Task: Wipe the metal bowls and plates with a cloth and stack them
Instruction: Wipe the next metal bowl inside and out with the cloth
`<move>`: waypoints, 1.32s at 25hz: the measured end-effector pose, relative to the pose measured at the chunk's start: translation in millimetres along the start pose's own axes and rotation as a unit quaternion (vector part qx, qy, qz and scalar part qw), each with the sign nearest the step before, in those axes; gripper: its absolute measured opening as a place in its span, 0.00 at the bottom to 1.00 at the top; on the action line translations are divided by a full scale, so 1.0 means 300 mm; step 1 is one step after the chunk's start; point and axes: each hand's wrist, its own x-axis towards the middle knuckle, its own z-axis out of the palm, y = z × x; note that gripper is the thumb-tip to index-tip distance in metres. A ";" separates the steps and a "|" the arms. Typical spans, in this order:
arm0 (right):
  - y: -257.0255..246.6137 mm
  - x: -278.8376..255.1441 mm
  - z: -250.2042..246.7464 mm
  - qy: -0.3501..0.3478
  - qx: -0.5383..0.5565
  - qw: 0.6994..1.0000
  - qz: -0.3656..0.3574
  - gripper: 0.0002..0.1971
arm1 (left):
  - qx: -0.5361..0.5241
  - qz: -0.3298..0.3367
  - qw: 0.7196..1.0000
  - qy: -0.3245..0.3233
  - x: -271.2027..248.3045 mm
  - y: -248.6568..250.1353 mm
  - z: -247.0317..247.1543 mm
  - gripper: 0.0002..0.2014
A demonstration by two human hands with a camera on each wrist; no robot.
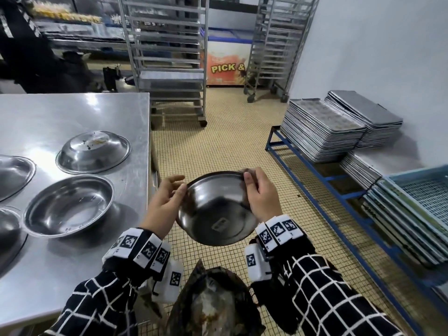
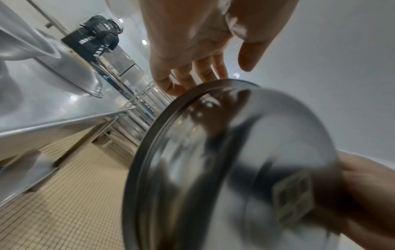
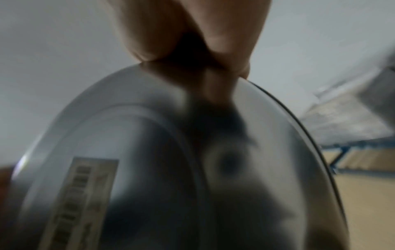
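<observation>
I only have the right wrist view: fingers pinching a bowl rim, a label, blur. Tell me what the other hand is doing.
Observer: The left hand touches the opposite rim of the bowl with near-straight fingers, while the right hand pinches its own side.
Operator: Tell me where the bowl is.
Observer: In the air over the tiled floor, just right of the steel table, with its underside toward the person.
Operator: Report the cloth.
Observer: Neither hand holds one. A dark stained thing, perhaps the cloth, lies below the wrists.
</observation>
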 end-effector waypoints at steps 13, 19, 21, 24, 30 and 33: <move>-0.099 -0.070 0.174 0.033 -0.175 0.971 -0.159 0.22 | -0.025 0.006 0.999 0.041 0.047 0.113 0.082 0.10; -0.046 0.028 0.056 0.073 0.074 0.992 0.077 0.25 | -0.058 0.015 0.997 0.058 0.045 0.120 0.057 0.14; -0.031 -0.006 0.059 0.065 0.058 0.994 0.068 0.26 | -0.026 0.024 0.998 0.060 0.052 0.122 0.057 0.15; -0.078 -0.080 0.131 0.058 -0.032 0.995 -0.069 0.26 | 0.035 0.039 0.996 0.065 0.060 0.110 0.068 0.15; -0.164 -0.028 0.161 0.091 -0.124 0.985 -0.084 0.30 | 0.048 0.104 0.991 0.067 0.015 0.156 0.091 0.11; -0.145 0.016 0.109 0.093 0.069 0.990 0.077 0.26 | 0.019 0.108 0.991 0.081 0.015 0.154 0.066 0.12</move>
